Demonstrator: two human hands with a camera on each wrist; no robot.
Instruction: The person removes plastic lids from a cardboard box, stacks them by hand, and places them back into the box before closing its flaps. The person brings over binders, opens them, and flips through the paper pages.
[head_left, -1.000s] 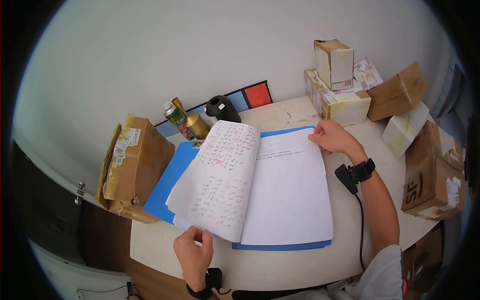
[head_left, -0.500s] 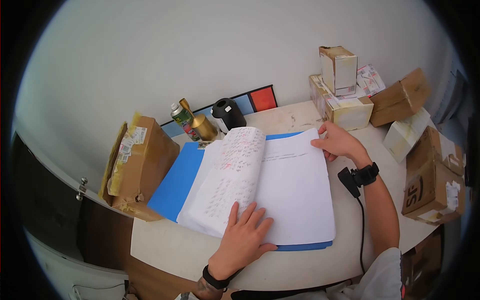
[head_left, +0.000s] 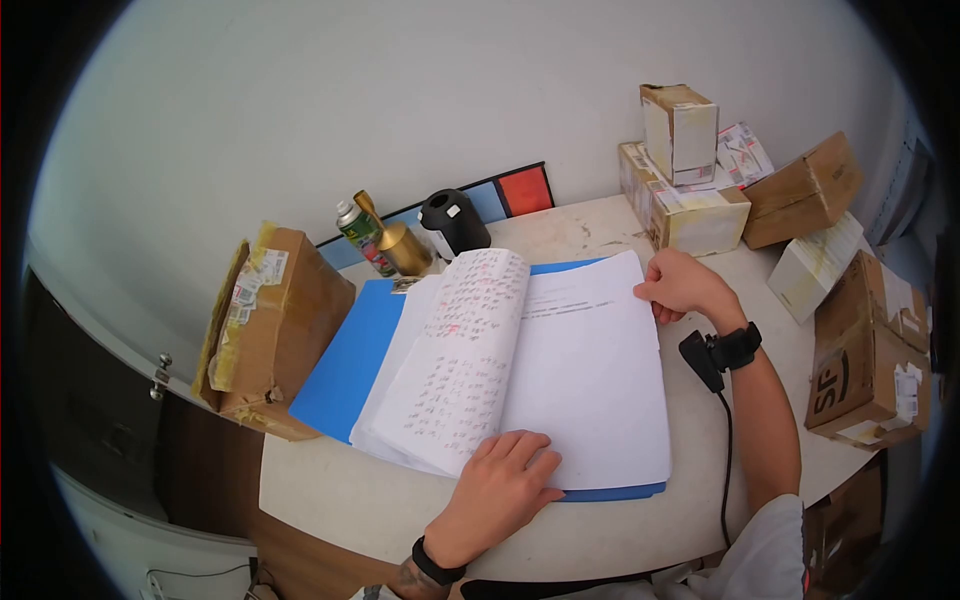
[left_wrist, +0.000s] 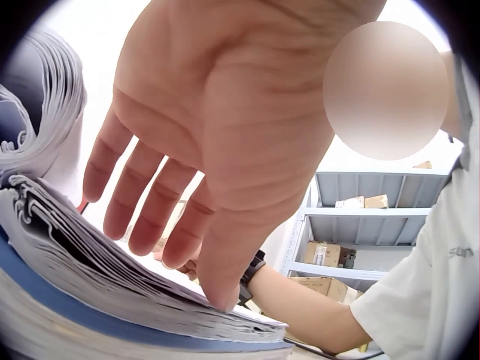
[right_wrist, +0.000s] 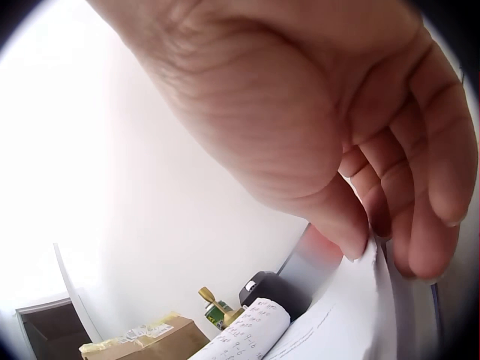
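A thick stack of paper [head_left: 590, 400] lies in a blue clip folder [head_left: 345, 350] on the desk. Its turned-over pages [head_left: 465, 350], covered in handwriting, curve up and fold to the left. My left hand [head_left: 505, 490] rests at the lower edge of the stack, fingers reaching over the fold. In the left wrist view its fingers [left_wrist: 142, 195] extend loosely over the sheets. With thumb and fingers, my right hand [head_left: 685, 285] pinches the top right corner of the printed sheet; the right wrist view shows the pinched paper corner [right_wrist: 367, 262].
Left of the folder stands a taped cardboard box [head_left: 290, 330]. Behind it are a spray can [head_left: 362, 235], a brass-coloured pot [head_left: 405, 250] and a black cylindrical container [head_left: 455, 222]. Several boxes [head_left: 700, 215] crowd the right side. A cable [head_left: 727, 460] hangs from the right wrist camera.
My left hand has come from the desk's front left up onto the lower part of the pages, then drawn its fingers back slightly. The turned pages lie flatter. My right hand stays at the corner.
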